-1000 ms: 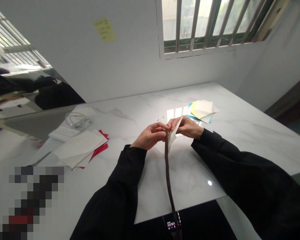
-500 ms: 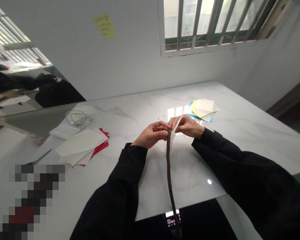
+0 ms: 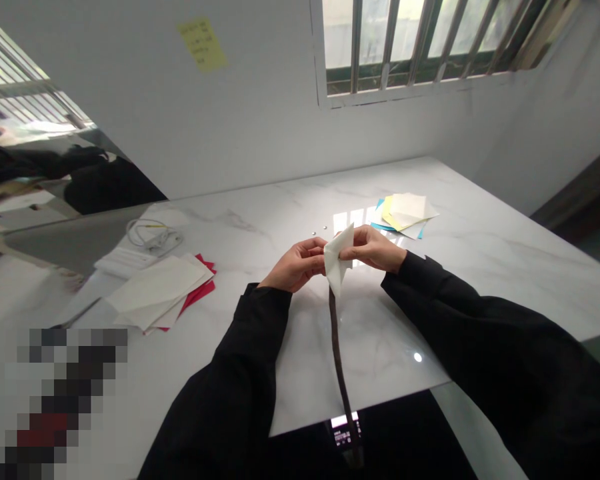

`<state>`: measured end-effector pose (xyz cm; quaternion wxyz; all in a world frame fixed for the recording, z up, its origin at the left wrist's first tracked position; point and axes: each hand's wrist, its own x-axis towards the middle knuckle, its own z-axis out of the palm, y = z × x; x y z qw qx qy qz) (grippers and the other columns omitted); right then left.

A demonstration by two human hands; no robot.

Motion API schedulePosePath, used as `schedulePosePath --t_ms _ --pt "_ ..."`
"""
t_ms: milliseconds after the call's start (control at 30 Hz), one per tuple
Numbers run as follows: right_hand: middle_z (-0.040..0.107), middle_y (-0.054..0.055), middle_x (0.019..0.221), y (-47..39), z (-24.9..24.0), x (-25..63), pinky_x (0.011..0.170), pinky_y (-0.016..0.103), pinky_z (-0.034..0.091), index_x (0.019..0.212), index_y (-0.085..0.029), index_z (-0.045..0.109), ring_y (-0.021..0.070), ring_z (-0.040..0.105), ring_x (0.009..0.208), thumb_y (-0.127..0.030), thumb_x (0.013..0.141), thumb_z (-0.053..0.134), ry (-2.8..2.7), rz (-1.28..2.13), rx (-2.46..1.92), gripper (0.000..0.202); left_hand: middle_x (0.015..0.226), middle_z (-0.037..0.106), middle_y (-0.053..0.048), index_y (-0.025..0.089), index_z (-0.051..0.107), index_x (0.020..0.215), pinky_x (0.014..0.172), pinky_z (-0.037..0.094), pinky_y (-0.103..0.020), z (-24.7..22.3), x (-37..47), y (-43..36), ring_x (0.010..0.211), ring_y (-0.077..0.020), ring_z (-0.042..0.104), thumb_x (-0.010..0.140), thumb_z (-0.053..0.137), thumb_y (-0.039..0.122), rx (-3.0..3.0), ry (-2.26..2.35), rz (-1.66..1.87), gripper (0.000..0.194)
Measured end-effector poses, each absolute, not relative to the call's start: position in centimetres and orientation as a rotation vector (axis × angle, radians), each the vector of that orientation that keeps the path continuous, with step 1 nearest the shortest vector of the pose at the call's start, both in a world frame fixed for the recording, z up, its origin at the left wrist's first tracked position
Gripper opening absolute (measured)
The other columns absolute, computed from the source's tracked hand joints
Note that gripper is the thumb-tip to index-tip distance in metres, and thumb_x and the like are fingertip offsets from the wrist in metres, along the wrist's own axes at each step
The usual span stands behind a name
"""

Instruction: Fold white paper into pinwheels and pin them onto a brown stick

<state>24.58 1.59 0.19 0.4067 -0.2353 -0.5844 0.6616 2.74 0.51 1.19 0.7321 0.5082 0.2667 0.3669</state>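
A small off-white sheet [image 3: 336, 267], paper or felt, is bent between my two hands above the table. My left hand [image 3: 300, 263] pinches its left side, with some fingertips hidden behind the sheet. On the right side, my right hand [image 3: 376, 248] grips it with the thumb in front and the fingers behind. Below the sheet a long dark brown strip [image 3: 337, 347] runs down toward me past the table's front edge; its upper end is hidden behind the sheet. Two tiny shiny pieces [image 3: 319, 231] lie just beyond my hands.
To the left lie cream sheets [image 3: 155, 290] over red ones [image 3: 198, 291], near a coiled white cable [image 3: 153, 235]. Yellow, blue and cream sheets [image 3: 410, 212] sit at the back right. A wall [image 3: 260, 120] with a barred window [image 3: 405, 47] borders the marble-patterned table [image 3: 480, 260].
The off-white sheet has turned from nearly edge-on to facing me and now covers the top of the brown strip. My left fingers have moved from the strip's top to the sheet's side.
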Motion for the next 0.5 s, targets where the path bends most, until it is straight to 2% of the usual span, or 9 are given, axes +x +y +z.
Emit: schedulePosePath --t_ms 133,333,500 --pt "0.078 0.008 0.090 1.5 0.0 24.2 0.075 0.030 0.056 0.096 -0.012 0.080 0.0183 0.070 0.080 -0.040 0.066 0.095 -1.431 1.723 -0.632 0.044 0.078 0.073 -0.004 0.015 0.073 0.089 0.067 0.053 -0.026 0.0 2.6 1.0 0.068 -0.0155 0.068 0.066 0.095 0.028 1.081 0.633 0.841 0.034" --pt "0.078 0.009 0.091 1.6 -0.3 24.0 0.075 0.031 0.057 0.097 -0.011 0.078 0.0191 0.071 0.081 -0.038 0.065 0.096 -1.361 1.779 -0.674 0.045 0.087 0.078 -0.011 0.015 0.078 0.101 0.074 0.058 -0.033 -1.4 2.4 1.6 0.086 -0.0287 0.076 0.065 0.095 0.031 1.067 0.673 0.864 0.042" --pt "0.077 0.008 0.095 1.5 -0.6 23.7 0.072 0.028 0.057 0.102 -0.013 0.075 0.0184 0.070 0.082 -0.041 0.068 0.094 -1.310 1.747 -0.690 0.047 0.095 0.079 -0.012 0.017 0.077 0.106 0.083 0.060 -0.037 -1.4 2.7 1.6 0.098 -0.0321 0.076 0.065 0.094 0.032 1.021 0.697 0.916 0.047"
